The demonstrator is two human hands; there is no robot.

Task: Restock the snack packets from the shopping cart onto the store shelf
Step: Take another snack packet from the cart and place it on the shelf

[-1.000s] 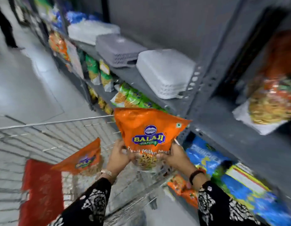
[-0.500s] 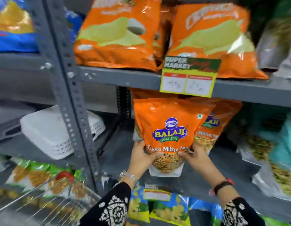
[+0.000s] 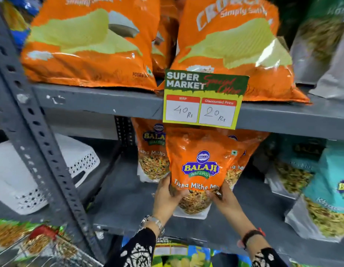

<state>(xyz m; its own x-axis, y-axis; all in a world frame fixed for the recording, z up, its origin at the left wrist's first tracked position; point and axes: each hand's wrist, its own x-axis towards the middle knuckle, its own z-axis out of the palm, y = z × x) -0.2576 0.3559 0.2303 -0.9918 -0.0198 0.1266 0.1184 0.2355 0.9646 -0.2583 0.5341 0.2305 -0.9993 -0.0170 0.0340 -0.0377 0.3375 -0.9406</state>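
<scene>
You hold the orange snack packet [image 3: 201, 166] upright between both hands, just over the grey metal shelf [image 3: 126, 197]. Your left hand [image 3: 167, 197] wraps the lower left edge, and your right hand [image 3: 224, 199] the lower right edge, so each grip is closed on the glossy, crinkled plastic, thumbs pressed on the clear window where the mix shows. The packet is a pouch, broad at the top and narrowed where you squeeze it, with a white base strip below your palms.

Just behind your grip stand two matching pouches [image 3: 151, 151], one to the left and one mostly hidden to the right. Directly above hangs a flat card price tag [image 3: 204, 99], fixed on the edge of the upper shelf, with puffy orange chip bags [image 3: 90, 45] resting over it. Well left of your left hand, past the perforated steel upright [image 3: 38, 135], lies a white perforated plastic basket [image 3: 22, 176]. Right of your right hand stand teal packets [image 3: 329, 189].
</scene>
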